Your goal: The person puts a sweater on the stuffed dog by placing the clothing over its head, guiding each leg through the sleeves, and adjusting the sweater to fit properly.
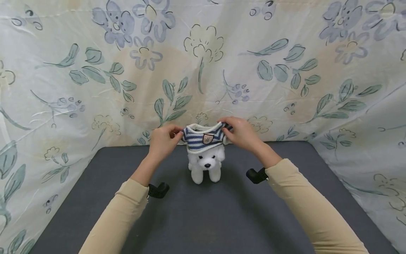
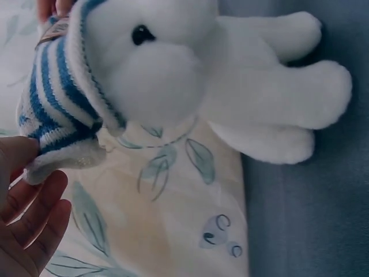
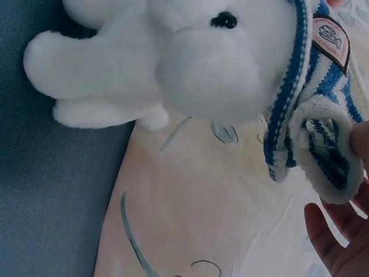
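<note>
A white plush dog (image 1: 207, 164) stands on the dark table, facing the head camera. Over the top of its head sits a small blue-and-white striped knit sweater (image 1: 198, 143) with a badge on its front; the dog's eyes and nose show below the hem. My left hand (image 1: 163, 141) pinches one sleeve between thumb and fingers, at the sweater's left side. On the other side my right hand (image 1: 242, 134) pinches the opposite sleeve near the shoulder. In the right wrist view the sleeve's white cuff (image 3: 298, 130) gapes open. The sweater's back is hidden.
The dark grey table (image 1: 203, 218) extends toward the front. A flower-printed cloth (image 1: 203, 88) hangs close behind the dog and along both sides. Black wrist camera mounts (image 1: 159, 190) stick out inward from both sleeves.
</note>
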A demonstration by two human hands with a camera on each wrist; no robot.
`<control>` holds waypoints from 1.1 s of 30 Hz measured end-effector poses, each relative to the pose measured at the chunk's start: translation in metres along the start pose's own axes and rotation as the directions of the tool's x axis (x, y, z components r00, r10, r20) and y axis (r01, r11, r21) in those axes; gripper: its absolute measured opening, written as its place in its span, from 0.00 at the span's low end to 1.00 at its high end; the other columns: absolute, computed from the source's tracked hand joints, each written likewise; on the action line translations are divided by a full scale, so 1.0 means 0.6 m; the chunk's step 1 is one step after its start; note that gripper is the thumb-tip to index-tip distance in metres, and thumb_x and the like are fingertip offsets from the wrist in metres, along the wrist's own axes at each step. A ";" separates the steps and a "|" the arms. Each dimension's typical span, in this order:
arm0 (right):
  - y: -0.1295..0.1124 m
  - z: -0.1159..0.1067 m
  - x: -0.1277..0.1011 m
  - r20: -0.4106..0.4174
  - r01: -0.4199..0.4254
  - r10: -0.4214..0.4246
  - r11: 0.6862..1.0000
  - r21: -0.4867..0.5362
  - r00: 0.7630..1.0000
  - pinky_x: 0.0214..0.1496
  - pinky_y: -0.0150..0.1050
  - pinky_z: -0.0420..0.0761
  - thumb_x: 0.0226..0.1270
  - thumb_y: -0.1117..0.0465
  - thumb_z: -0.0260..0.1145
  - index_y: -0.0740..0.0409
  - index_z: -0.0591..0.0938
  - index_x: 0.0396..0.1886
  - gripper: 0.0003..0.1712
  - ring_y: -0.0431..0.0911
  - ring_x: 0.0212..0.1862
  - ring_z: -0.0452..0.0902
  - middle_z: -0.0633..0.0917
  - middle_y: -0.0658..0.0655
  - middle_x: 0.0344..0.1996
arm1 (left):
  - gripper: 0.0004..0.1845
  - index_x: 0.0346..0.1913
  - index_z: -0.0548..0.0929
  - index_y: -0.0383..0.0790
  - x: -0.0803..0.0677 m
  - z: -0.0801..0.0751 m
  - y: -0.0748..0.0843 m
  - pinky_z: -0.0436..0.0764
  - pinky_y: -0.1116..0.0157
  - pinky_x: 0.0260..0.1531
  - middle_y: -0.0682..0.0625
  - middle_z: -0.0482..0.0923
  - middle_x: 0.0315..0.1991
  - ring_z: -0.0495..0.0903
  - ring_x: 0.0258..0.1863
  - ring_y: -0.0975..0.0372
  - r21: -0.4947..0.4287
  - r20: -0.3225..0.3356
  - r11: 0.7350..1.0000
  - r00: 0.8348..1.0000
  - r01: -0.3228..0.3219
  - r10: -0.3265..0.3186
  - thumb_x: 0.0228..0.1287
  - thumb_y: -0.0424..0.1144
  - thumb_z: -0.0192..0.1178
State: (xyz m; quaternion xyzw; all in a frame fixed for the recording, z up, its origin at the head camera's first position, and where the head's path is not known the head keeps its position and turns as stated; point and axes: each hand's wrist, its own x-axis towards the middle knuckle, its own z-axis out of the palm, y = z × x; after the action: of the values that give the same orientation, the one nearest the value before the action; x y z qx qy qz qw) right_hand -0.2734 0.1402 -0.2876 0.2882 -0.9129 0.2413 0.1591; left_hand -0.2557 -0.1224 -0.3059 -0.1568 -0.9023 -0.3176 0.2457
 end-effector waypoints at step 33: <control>-0.001 0.046 -0.032 -0.235 0.159 -0.184 0.980 -0.122 0.954 0.42 0.43 0.74 0.61 0.60 0.64 0.57 0.80 0.47 0.14 0.49 0.42 0.74 0.79 0.56 0.42 | 0.12 0.44 0.84 0.43 -0.039 0.033 0.012 0.78 0.59 0.38 0.50 0.80 0.42 0.78 0.44 0.57 0.103 -0.031 0.975 0.980 -0.194 0.198 0.57 0.40 0.64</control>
State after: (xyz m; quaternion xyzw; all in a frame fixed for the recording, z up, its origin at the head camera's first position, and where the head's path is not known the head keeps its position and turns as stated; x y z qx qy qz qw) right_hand -0.2622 0.1337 -0.3187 0.3261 -0.8688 0.2134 0.3055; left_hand -0.2399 -0.1075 -0.3286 -0.2262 -0.8919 -0.2495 0.3019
